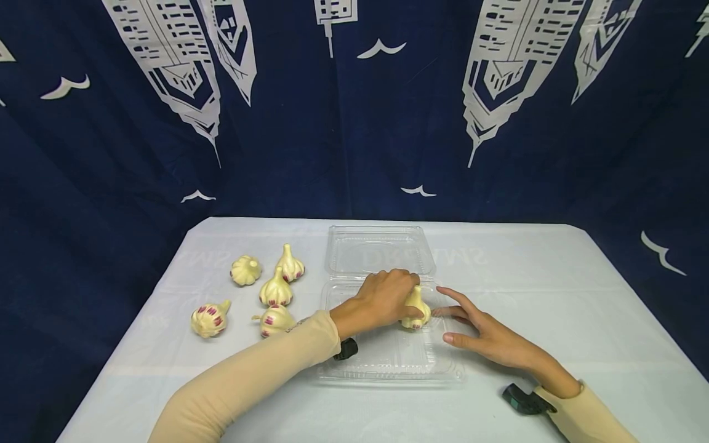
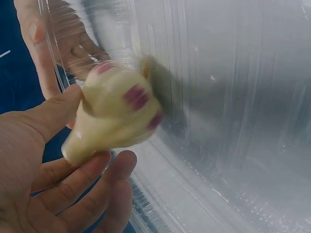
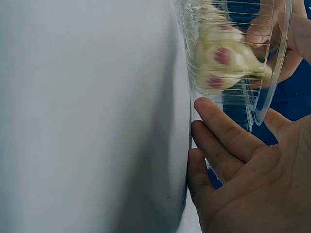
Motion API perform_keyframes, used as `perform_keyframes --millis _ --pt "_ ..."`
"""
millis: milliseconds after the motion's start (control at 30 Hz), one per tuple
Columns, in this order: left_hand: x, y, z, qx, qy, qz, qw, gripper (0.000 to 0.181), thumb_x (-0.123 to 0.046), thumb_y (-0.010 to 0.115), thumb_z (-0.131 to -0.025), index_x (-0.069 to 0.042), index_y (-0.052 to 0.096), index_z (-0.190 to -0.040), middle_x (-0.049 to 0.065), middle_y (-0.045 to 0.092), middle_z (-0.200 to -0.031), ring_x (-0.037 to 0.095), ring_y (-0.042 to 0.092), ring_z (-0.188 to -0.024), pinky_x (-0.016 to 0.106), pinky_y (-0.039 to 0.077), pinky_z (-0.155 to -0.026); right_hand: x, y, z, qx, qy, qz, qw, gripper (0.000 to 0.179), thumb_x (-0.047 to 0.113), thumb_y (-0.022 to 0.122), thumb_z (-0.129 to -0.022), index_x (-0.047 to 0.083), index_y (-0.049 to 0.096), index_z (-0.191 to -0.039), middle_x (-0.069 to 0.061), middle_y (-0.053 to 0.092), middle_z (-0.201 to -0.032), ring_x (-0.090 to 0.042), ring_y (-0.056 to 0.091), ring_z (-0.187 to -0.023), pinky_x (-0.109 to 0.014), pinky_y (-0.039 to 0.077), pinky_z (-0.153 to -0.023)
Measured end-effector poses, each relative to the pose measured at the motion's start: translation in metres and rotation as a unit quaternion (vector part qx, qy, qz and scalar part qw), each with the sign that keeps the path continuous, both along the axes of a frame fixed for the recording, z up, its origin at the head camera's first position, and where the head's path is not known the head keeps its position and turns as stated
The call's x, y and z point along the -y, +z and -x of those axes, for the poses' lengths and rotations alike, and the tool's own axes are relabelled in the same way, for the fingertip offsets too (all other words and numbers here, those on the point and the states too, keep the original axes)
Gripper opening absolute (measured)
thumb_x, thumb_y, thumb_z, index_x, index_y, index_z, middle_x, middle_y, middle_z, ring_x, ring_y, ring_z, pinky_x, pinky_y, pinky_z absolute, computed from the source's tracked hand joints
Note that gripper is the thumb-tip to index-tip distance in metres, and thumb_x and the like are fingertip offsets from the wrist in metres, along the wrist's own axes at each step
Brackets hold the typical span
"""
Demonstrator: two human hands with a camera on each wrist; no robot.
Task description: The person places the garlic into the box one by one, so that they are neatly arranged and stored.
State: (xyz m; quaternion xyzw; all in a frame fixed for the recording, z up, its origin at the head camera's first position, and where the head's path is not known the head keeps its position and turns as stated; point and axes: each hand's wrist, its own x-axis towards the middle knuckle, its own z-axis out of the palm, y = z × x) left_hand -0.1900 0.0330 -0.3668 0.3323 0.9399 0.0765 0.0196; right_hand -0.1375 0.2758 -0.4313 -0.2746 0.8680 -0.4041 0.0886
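Observation:
A garlic bulb (image 1: 418, 307), pale yellow with purple patches, is pinched between the thumb and fingers of my left hand (image 1: 388, 298). It is over the right part of a clear plastic clamshell container (image 1: 382, 369), whose lid (image 1: 379, 249) lies folded back. In the left wrist view the bulb (image 2: 119, 104) appears close above the container's floor, its stem toward my palm. My right hand (image 1: 487, 338) is at the container's right side, fingers spread and holding nothing. Through the ribbed wall (image 3: 233, 48) in the right wrist view, the bulb shows just beyond my right fingertips.
Several other garlic bulbs lie on the white-covered table left of the container, among them one (image 1: 210, 319) at the far left and one (image 1: 245, 271) at the back. My left forearm (image 1: 255, 375) passes in front of the nearest bulb (image 1: 276, 320). A dark blue printed curtain (image 1: 343, 154) hangs behind.

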Motion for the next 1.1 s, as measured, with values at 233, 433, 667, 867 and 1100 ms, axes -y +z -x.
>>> perform_keyframes --millis 233,433,667,867,1100 --pt "0.002 0.001 0.001 0.002 0.001 -0.016 0.9999 0.052 -0.044 0.080 -0.083 -0.016 0.067 -0.125 0.000 0.070 -0.116 0.021 0.071 -0.090 0.036 0.058 -0.066 -0.001 0.000 0.001 0.003 0.006 0.007 1.0000 0.079 0.022 0.065 -0.099 0.024 0.015 -0.160 -0.005 0.060 -0.139 -0.010 0.054 -0.129 -0.023 0.044 -0.103" --pt "0.005 0.005 0.001 0.009 0.002 -0.027 0.9996 0.051 -0.042 0.080 -0.085 -0.018 0.066 -0.127 -0.002 0.067 -0.117 0.020 0.069 -0.088 0.036 0.056 -0.066 -0.001 -0.001 0.001 0.011 0.009 0.014 0.9998 0.078 0.022 0.064 -0.099 0.024 0.015 -0.160 -0.006 0.059 -0.140 -0.009 0.053 -0.130 -0.020 0.042 -0.104" --pt "0.017 0.009 0.003 0.015 0.010 -0.043 0.9989 0.045 -0.042 0.077 -0.087 -0.018 0.067 -0.124 -0.004 0.067 -0.115 0.020 0.068 -0.088 0.035 0.055 -0.064 0.000 -0.002 -0.001 0.009 0.005 0.015 0.9998 0.078 0.022 0.065 -0.099 0.024 0.016 -0.160 -0.005 0.060 -0.138 -0.010 0.054 -0.130 -0.019 0.041 -0.104" --pt "0.033 0.014 0.006 0.015 0.027 -0.076 0.9966 0.040 -0.041 0.075 -0.089 -0.018 0.069 -0.121 -0.003 0.069 -0.110 0.019 0.068 -0.094 0.035 0.056 -0.068 0.001 -0.003 -0.002 0.005 -0.002 0.005 1.0000 0.079 0.024 0.065 -0.099 0.026 0.015 -0.160 -0.002 0.061 -0.138 -0.013 0.054 -0.130 -0.020 0.040 -0.105" --pt "0.059 0.024 0.005 0.014 0.050 -0.150 0.9872 0.036 -0.035 0.077 -0.088 -0.015 0.070 -0.117 -0.001 0.070 -0.108 0.020 0.067 -0.097 0.038 0.055 -0.073 0.000 -0.001 0.000 0.000 -0.001 0.000 1.0000 0.080 0.024 0.066 -0.098 0.025 0.015 -0.160 -0.004 0.061 -0.138 -0.014 0.054 -0.130 -0.020 0.041 -0.104"
